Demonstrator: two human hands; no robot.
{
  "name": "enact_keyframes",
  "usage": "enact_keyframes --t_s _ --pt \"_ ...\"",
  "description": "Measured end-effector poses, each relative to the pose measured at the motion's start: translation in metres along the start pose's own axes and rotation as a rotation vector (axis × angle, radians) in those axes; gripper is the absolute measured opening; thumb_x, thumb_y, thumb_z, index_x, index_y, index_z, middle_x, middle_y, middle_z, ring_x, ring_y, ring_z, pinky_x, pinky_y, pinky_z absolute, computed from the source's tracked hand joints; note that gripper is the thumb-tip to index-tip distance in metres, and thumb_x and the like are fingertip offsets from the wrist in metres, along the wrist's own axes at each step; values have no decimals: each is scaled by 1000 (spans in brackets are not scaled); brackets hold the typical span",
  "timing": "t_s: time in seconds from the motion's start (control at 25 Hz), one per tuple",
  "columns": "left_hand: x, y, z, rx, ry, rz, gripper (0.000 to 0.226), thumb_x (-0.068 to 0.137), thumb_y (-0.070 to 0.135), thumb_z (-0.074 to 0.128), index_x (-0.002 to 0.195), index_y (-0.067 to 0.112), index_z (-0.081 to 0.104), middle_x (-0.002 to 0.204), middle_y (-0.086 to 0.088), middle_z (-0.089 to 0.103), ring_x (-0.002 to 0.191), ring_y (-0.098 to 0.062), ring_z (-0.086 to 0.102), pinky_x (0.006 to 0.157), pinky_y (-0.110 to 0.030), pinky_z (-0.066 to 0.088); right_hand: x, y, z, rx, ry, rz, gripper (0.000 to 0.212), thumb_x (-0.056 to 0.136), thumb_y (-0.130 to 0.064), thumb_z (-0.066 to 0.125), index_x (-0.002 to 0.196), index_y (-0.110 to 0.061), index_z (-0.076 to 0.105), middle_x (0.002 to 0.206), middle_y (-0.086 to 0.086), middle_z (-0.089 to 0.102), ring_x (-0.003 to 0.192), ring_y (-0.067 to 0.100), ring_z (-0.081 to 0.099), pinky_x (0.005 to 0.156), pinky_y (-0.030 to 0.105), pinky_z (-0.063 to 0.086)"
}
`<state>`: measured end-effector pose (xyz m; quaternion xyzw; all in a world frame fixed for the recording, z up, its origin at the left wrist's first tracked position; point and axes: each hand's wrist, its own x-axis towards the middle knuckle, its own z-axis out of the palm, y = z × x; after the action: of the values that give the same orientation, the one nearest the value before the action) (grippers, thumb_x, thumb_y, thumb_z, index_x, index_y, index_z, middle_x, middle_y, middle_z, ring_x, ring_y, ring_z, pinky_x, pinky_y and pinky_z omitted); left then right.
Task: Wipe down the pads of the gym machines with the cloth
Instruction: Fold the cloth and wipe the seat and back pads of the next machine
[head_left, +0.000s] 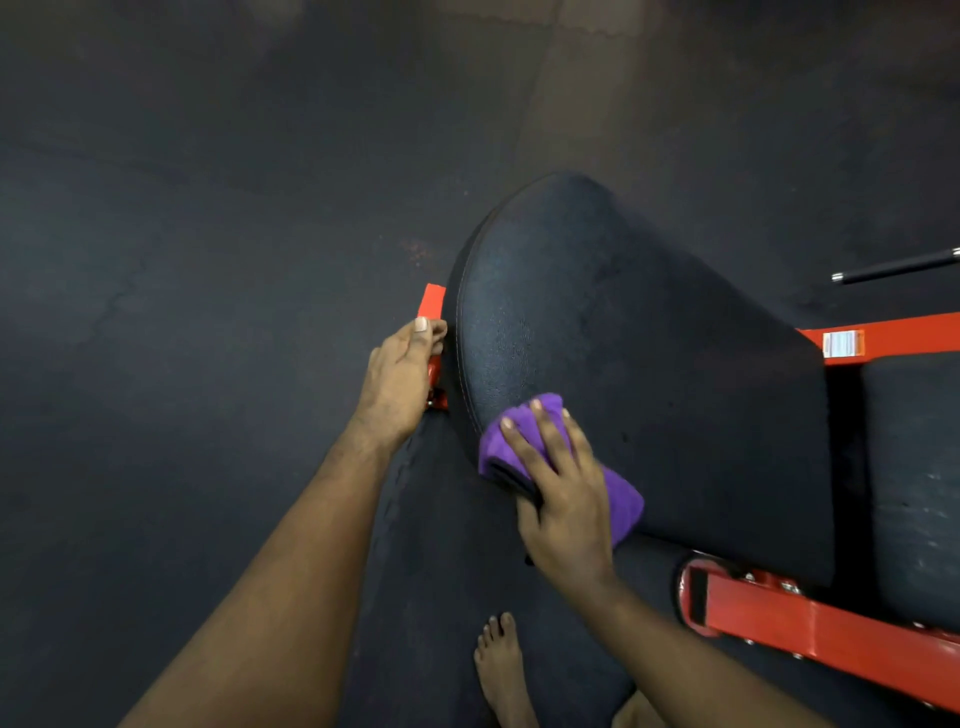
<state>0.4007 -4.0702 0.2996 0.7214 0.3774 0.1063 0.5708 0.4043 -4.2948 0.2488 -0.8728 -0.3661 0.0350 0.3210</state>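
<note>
Dark rubber floor (208, 260) below me. My right hand (566, 499), fingers spread, presses the purple cloth (498, 441) flat on the black pad (623, 338) at its near edge. My left hand (400, 374) curls round the orange frame (432, 301) beside it.

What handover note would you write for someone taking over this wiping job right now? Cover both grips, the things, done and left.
Left grip holds the orange frame at the pad's end.
Right grip presses the purple cloth flat on the large black pad, near its close edge.
Done: wiping begun; extent unclear.
Left: the rest of this pad, then the neighbouring pad on the right.
</note>
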Motion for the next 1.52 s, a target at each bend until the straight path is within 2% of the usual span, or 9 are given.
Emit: enact_keyframes --t_s 0.16,0.32,0.48,0.56,0.76,0.88,1.08,1.32,1.52 --pt "-2 -5 1 34 57 51 40 96 54 32 96 38 68 108 12 73 103 -4 69 99 -47 52 18 3 1 21 26 110 68 82 -20 58 147 -37 49 163 -6 33 150 29 28 112 51 36" --pt "4 -5 4 62 116 61 43 98 52 32 94 33 71 102 10 75 96 -6 71 95 -48 54 146 3 6 13 87 158 56 94 -30 53 149 -39 45 164 -2 31 152 29 24 119 52 27" --pt "4 -2 6 115 118 97 50 100 50 31 103 23 73 100 9 75 94 -6 72 92 -43 55 253 42 -24 202 84 522 48 101 -37 53 149 -39 46 167 -6 23 156 24 10 122 61 12" --pt "4 -2 6 102 126 118 51 101 48 31 106 19 73 101 7 75 93 -7 72 91 -42 56 231 36 -26 296 55 424 49 99 -39 52 148 -40 46 166 -10 24 156 21 8 122 63 7" --pt "24 -2 7 65 209 172 53 102 49 29 107 18 72 93 6 75 89 -11 71 86 -46 56 72 2 -6 41 -141 19 63 93 -34 54 151 -49 36 167 -20 10 157 13 0 122 60 7" --pt "38 5 24 66 236 246 52 102 47 28 115 19 70 109 6 74 105 -11 67 94 -46 52 105 8 0 -45 -116 132 69 95 -36 55 155 -50 24 169 -18 1 157 15 -5 120 65 11" --pt "54 21 68 121 269 254 49 106 34 26 140 16 57 143 5 57 131 -2 48 113 -22 34 215 38 4 -34 -37 306 65 98 -36 52 156 -46 24 170 -9 0 157 26 2 119 64 19" --pt "62 17 82 260 299 219 47 109 38 25 151 24 43 154 10 45 142 -4 37 117 -24 29 297 98 -10 -140 -23 329 56 102 -37 48 155 -42 31 170 -4 11 155 30 14 121 59 21" --pt "61 15 85 277 344 229 49 108 40 24 151 28 43 153 15 44 144 -5 36 119 -31 32 358 140 -38 130 54 828 49 103 -49 40 151 -35 42 165 -3 27 150 30 28 117 62 22"
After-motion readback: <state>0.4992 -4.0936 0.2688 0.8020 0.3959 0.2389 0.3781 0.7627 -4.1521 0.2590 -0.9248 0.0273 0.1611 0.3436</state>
